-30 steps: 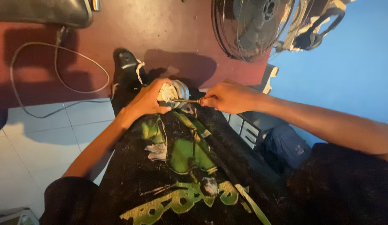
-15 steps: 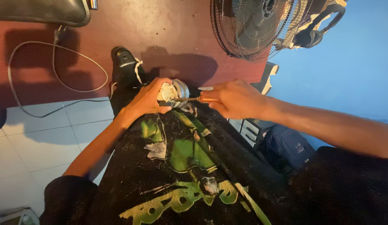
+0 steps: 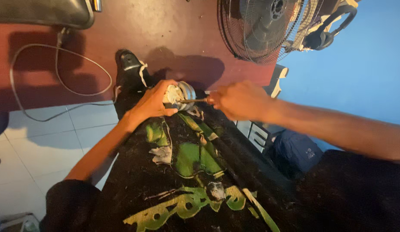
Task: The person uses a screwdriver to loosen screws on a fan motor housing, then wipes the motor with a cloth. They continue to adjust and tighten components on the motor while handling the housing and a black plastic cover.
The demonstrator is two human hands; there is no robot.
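My left hand (image 3: 153,103) grips a small round metal part (image 3: 181,93), silver with a pale face, held over my lap. My right hand (image 3: 239,99) is closed around the handle of a thin metal tool (image 3: 194,101), likely a screwdriver. Its tip touches the metal part from the right. Both hands hover above a black cloth with green print (image 3: 187,172) spread over my legs. The handle of the tool is hidden inside my fist.
A standing fan (image 3: 263,26) is at the upper right against a blue wall (image 3: 363,73). A black shoe (image 3: 129,71) rests on the dark red floor (image 3: 165,30). A grey cable (image 3: 58,86) loops at the left, above white tiles (image 3: 32,159).
Both hands have stayed together on the metal part. My right hand and the tool shifted slightly to the right and the view moved a little.
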